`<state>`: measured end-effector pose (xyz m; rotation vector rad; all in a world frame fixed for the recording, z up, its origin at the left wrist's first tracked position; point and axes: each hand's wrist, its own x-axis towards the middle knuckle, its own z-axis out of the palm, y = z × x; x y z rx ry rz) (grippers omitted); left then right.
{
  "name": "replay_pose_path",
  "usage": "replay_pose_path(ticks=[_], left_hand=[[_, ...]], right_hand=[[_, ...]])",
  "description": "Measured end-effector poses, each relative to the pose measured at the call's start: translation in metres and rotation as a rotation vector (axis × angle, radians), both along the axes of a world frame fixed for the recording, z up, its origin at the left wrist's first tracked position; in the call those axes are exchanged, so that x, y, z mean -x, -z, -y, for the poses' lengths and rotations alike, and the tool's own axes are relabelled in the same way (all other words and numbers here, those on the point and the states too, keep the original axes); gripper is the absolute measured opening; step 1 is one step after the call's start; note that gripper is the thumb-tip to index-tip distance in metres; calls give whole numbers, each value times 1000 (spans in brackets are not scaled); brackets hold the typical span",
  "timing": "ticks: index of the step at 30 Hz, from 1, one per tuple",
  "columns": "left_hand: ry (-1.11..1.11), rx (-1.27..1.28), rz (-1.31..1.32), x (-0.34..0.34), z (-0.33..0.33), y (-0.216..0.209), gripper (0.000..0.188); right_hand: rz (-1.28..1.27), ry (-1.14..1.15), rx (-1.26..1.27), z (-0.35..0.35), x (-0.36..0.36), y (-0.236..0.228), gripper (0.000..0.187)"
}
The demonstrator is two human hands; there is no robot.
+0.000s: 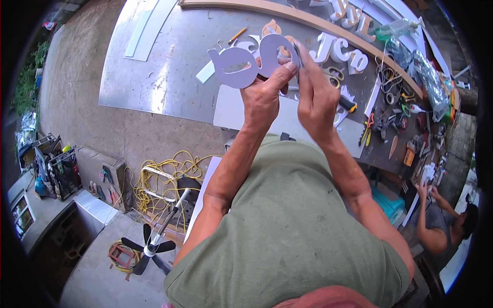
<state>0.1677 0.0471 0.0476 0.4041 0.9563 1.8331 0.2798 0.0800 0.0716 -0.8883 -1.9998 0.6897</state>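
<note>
A white, curvy letter-shaped cut-out [233, 77] is raised above the workbench, its flat face toward me. My left hand [264, 97] grips it from below, thumb on the front and the other fingers behind. At its right edge is my right hand [316, 95], fingers long and close together. A thin dark sliver shows by those fingertips, but what they pinch is hidden. Behind the cut-out, partly covered, lie more white letter pieces [248, 45] and a small tan piece [271, 26]. An orange pencil [238, 35] rests just beyond.
White letters [339, 51] stand right of a pale board [241, 109]. Scissors [335, 77], a yellow-black cutter [347, 104] and pliers [367, 128] lie at the right. A wooden strip [287, 11] crosses the metal bench top [169, 66]. Another person [441, 226] works at far right.
</note>
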Motion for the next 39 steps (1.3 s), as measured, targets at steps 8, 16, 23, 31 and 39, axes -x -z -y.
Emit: replay_pose_path(ticks=[8,16,23,31,39], left_hand=[[-13,-13,-5,5,2,-2,18],[-13,-32,11,6,2,6,19],[-16,-19,40,4,2,7,20],[-6,3,38,6,1,9,18],[-8,-23,47,12,1,10,20]], right_hand=[[7,-16,-26,2,1,1,42],[30,-52,-47,-4,3,5,47],[74,-36,-141,-4,6,8,51],[47,-62,-59,-11,9,6,47],[-182,-50,142,10,-6,15,41]])
